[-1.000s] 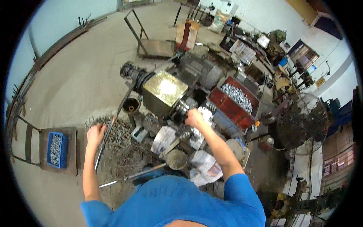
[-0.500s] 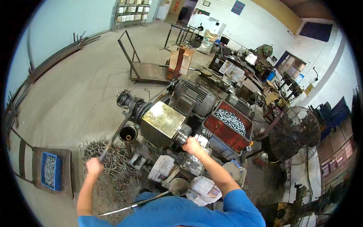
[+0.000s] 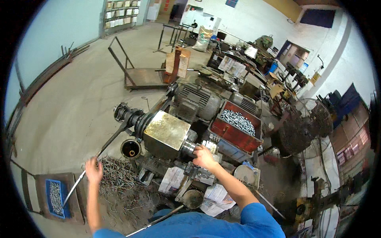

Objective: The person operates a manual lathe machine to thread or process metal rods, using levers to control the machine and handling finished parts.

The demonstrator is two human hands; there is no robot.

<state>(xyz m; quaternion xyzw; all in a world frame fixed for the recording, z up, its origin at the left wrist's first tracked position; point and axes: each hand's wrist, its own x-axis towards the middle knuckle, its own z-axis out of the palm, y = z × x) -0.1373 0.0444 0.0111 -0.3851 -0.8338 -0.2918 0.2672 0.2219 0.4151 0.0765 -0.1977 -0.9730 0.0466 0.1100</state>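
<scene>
My left hand [image 3: 93, 170] is closed around a long lever bar [image 3: 110, 141], dark toward the machine and silver beyond my hand. The bar slopes down to the left from the rear end of a spindle. A brassy, oily metal box [image 3: 166, 129] houses the middle of that spindle. At its front, my right hand [image 3: 205, 157] is closed beside the shiny round chuck [image 3: 188, 148], fingertips touching or very near it. Whatever those fingers hold is hidden. Below the chuck lie sheets of paper [image 3: 173, 179] and a round metal handwheel [image 3: 193, 198].
A red bin [image 3: 226, 129] of small metal parts stands right of the motor [image 3: 198, 101]. Scrap rods [image 3: 117, 174] litter the floor at left, near a blue crate [image 3: 49, 188] of parts. A fan [image 3: 305, 127] stands at right, a trolley [image 3: 145, 77] beyond the machine.
The view has shifted slightly. My left hand now sits partway along the lever bar, with its silver end showing past the hand. My right hand stays at the chuck.
</scene>
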